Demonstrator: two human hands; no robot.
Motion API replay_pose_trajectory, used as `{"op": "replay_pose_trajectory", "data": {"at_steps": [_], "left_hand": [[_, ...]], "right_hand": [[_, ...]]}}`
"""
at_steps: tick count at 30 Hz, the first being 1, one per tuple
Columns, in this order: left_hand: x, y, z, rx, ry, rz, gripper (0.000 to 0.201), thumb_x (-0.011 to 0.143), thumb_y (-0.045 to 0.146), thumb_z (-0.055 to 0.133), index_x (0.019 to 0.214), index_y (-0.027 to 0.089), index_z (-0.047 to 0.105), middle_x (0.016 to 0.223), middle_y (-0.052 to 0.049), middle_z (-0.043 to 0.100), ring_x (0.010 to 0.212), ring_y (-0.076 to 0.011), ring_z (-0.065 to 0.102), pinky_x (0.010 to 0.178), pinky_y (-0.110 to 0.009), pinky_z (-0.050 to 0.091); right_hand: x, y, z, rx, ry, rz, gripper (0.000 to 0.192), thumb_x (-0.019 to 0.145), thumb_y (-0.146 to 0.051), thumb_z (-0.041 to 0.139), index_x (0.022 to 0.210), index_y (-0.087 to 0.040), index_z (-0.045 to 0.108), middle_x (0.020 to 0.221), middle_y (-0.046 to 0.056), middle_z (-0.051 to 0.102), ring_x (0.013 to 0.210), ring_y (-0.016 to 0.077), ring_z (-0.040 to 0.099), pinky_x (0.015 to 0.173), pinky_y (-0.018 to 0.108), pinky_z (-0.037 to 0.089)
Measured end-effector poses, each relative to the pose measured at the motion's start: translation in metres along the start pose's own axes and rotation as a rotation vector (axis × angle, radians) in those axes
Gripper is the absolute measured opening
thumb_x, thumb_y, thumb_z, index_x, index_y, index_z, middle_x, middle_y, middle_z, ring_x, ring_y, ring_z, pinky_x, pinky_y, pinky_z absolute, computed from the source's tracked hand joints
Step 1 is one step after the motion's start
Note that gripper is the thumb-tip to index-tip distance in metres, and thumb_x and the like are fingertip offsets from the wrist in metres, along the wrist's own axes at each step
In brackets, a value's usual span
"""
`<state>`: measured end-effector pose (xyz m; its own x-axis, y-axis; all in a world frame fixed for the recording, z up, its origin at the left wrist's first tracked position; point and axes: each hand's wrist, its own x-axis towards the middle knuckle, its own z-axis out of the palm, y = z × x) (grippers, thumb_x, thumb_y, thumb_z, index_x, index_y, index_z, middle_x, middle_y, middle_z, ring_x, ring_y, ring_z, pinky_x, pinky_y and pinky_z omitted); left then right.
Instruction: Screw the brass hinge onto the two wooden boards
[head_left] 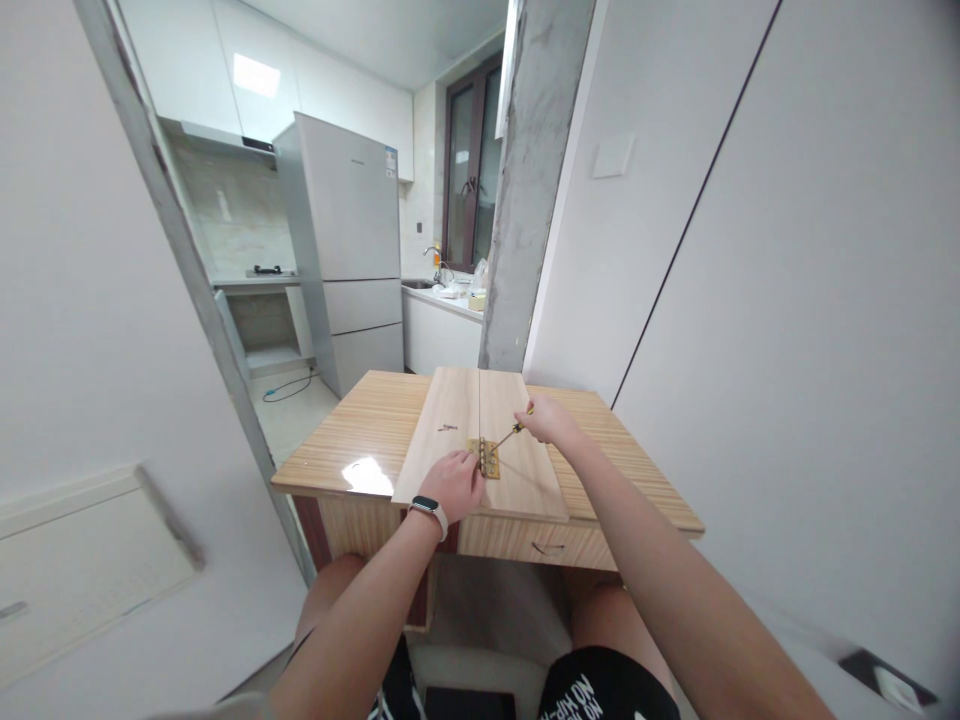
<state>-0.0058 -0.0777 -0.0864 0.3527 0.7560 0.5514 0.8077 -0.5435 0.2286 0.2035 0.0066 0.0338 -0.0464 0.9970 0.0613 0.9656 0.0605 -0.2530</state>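
Note:
Two pale wooden boards lie side by side with a thin seam between them, the left board [435, 460] and the right board [525, 470]. A brass hinge [492, 464] straddles the seam near their front end. My left hand [457, 482], with a wristband on its wrist, presses closed fingers against the hinge's left side and partly covers it. In my right hand [547, 418] is a screwdriver [505, 439], gripped by its handle and slanting down left. Its tip meets the hinge's right leaf. Several small dark screws [448, 428] lie on the left board.
The boards rest across a striped wooden table [352, 425] with a glossy top and a drawer [517, 542] in front. My knees are under it. White walls stand close on both sides. A grey fridge [360, 220] and a sink [418, 284] are in the kitchen beyond.

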Motion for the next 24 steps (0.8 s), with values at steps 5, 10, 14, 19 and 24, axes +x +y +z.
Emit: {"op": "replay_pose_trajectory", "data": {"at_steps": [5,10,14,19,24], "left_hand": [[0.000,0.001,-0.001,-0.007,-0.004,-0.007,0.020,0.094,0.020,0.049,0.108,0.017,0.063,0.102,-0.010,0.069,0.102,-0.0229,0.063,0.096,-0.038,0.050],[0.000,0.001,-0.001,-0.008,-0.002,-0.011,0.019,0.094,0.020,0.049,0.107,0.018,0.063,0.102,-0.010,0.069,0.103,-0.0227,0.063,0.096,-0.037,0.050],[0.000,0.001,-0.001,-0.005,-0.006,-0.012,0.017,0.094,0.019,0.049,0.104,0.018,0.062,0.101,-0.010,0.069,0.101,-0.0225,0.063,0.095,-0.037,0.050],[0.000,0.001,0.000,-0.008,-0.006,-0.014,0.017,0.094,0.020,0.048,0.103,0.018,0.063,0.100,-0.010,0.068,0.100,-0.0227,0.063,0.095,-0.038,0.051],[-0.001,0.001,0.000,-0.028,0.003,-0.012,0.020,0.094,0.020,0.049,0.108,0.018,0.063,0.103,-0.010,0.068,0.104,-0.0234,0.063,0.096,-0.039,0.051]], "right_hand": [[0.002,0.004,0.004,0.032,-0.022,0.042,0.034,0.093,-0.040,0.055,0.088,-0.012,0.073,0.064,0.010,0.072,0.058,0.0175,0.067,0.061,0.024,0.047],[0.002,0.007,0.005,0.050,-0.045,0.073,0.039,0.094,-0.041,0.053,0.077,-0.011,0.072,0.063,0.012,0.071,0.053,0.0164,0.065,0.059,0.025,0.048],[0.000,0.009,0.003,0.069,-0.080,0.098,0.042,0.094,-0.042,0.051,0.075,-0.011,0.072,0.065,0.013,0.072,0.047,0.0161,0.063,0.056,0.026,0.048],[-0.004,0.009,-0.002,0.078,-0.103,0.129,0.040,0.093,-0.042,0.052,0.080,-0.010,0.073,0.066,0.013,0.073,0.044,0.0148,0.061,0.051,0.024,0.046],[-0.008,0.010,-0.006,0.088,-0.151,0.170,0.043,0.093,-0.042,0.051,0.078,-0.009,0.073,0.069,0.015,0.074,0.047,0.0153,0.062,0.052,0.025,0.048]]}}
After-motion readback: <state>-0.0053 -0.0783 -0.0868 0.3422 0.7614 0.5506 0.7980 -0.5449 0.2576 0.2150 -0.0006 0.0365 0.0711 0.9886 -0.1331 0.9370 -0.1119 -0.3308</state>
